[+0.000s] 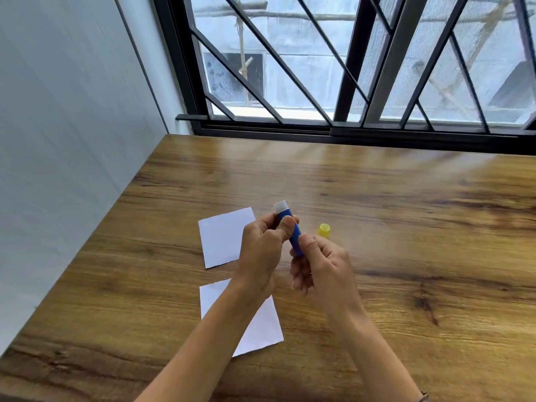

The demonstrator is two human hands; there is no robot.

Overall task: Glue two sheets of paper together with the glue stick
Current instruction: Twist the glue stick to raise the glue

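Nearest paper sheet (262,326) on worktop (406,227), limp, light | far sheet (222,237) beside | our left hand (261,248) grips glue stick (293,230) barrel, right hand (322,262) pinches base | rigid, light, hold mid-barrel | yellow cap (324,230) off.

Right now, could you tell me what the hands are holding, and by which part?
Both hold the glue stick: left hand around its upper barrel, right hand pinching its base.

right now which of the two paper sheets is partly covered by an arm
The near sheet, closest to the person: the left forearm crosses over it. The far sheet, toward the window, lies beside the left hand with only its right edge hidden.
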